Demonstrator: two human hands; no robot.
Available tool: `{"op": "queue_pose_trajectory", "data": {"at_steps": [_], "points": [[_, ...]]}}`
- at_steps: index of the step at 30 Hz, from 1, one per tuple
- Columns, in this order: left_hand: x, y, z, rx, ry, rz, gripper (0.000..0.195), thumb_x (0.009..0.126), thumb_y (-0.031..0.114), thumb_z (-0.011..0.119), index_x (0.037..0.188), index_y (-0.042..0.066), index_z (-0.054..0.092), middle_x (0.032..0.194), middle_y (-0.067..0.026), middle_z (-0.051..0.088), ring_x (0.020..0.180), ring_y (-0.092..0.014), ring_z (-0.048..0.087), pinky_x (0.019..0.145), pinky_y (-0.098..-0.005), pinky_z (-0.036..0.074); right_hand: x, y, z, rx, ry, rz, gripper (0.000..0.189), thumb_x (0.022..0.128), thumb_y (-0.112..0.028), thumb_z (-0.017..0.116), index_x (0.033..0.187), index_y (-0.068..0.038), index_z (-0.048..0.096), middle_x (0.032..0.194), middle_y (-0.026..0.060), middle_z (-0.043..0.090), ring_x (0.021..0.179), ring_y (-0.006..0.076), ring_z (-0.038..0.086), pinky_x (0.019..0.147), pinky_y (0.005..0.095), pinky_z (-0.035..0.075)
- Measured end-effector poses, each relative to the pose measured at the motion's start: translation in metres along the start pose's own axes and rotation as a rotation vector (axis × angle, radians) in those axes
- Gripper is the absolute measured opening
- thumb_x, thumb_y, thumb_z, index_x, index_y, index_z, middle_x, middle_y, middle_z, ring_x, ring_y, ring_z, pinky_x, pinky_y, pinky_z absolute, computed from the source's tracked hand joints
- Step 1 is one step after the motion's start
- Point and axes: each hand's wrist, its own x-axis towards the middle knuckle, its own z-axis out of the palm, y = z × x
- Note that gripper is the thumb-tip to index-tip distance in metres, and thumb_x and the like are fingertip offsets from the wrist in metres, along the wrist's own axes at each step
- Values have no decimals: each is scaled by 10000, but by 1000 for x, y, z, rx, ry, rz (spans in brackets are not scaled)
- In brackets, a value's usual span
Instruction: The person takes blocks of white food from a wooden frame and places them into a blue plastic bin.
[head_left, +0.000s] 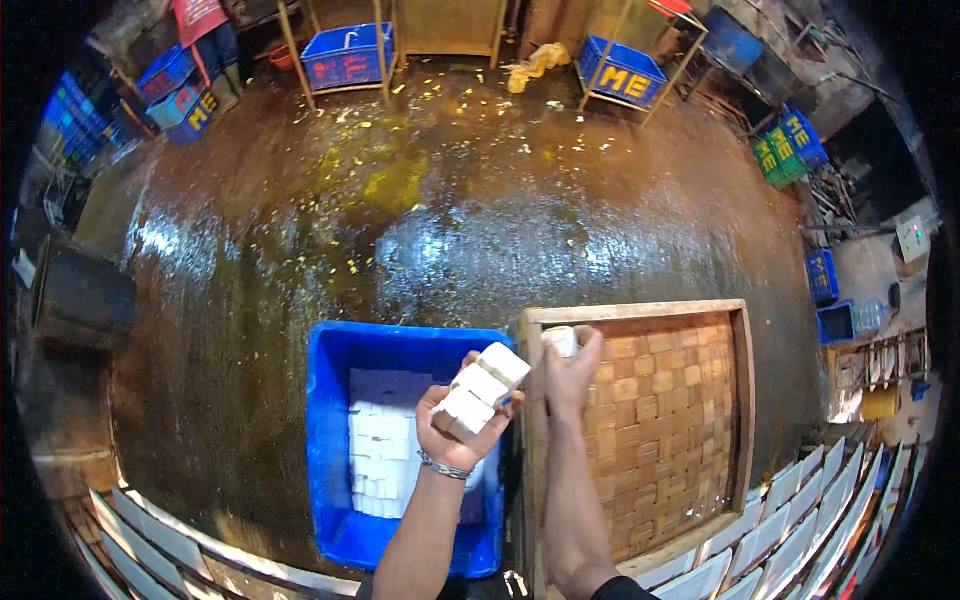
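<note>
My left hand (466, 427), with a bracelet at its wrist, holds several white blocks (481, 390) in a row on the palm, above the right part of a blue plastic crate (324, 450). Many similar white blocks (381, 450) lie packed together inside that crate. My right hand (574, 360) grips one white block (559, 341) at the upper left corner of a wooden-framed tray (739, 397). The tray has a woven bamboo bottom (660, 420) and stands just right of the crate. My right forearm crosses over the tray's left side and hides part of it.
The wet floor (465, 247) has scattered yellowish bits. Blue crates on wooden stands (349, 56) line the far side. At the upper left a person (206, 37) in boots stands beside crates. Stacked crates (791, 150) are at the right. Rows of pale panels (795, 502) fill the lower right.
</note>
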Motion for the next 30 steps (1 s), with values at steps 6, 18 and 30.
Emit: {"op": "queue_pose_trajectory", "data": {"at_steps": [6, 18, 30], "points": [[-18, 65, -78, -13, 71, 131, 363, 768, 217, 526, 1066, 52, 651, 1137, -166, 657, 1097, -332, 603, 930, -494, 494, -51, -98, -43, 574, -213, 167, 489, 764, 53, 743, 1195, 28, 513, 1082, 104, 591, 989, 167, 602, 878, 313, 517], [-40, 173, -132, 45, -71, -300, 508, 976, 503, 484, 1185, 53, 592, 1009, -86, 696, 956, -219, 673, 850, -378, 547, -198, -117, 80, 261, -656, -310, 554, 748, -370, 723, 1168, -37, 582, 1152, 156, 581, 1139, 325, 527, 1013, 447, 378], [-185, 180, -81, 1136, 502, 495, 449, 907, 265, 591, 1238, -7, 456, 1218, -175, 548, 975, -297, 656, 826, -377, 521, -223, -36, 246, -137, -31, -181, 465, 612, -167, 735, 1028, -51, 561, 885, 164, 537, 837, 373, 521, 777, 495, 415]]}}
